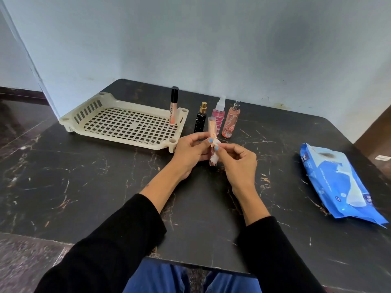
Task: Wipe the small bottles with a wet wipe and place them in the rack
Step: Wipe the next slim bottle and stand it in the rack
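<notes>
My left hand [189, 152] holds a small peach tube bottle [212, 127] upright over the table's middle. My right hand [238, 160] presses a crumpled white wet wipe [214, 158] against the bottle's lower part. A cream plastic rack [84, 114] with a grid floor lies at the back left. One lip-gloss bottle with a black cap [173, 107] stands in its far right corner. Three bottles stand on the table right of the rack: a black one with a gold cap [200, 119], a pink spray bottle [219, 112] and a peach spray bottle [230, 121].
A blue pack of wet wipes [336, 185] lies at the right side of the dark marble table [84, 176]. A pale blue wall runs behind the table. The table's front edge is near my lap.
</notes>
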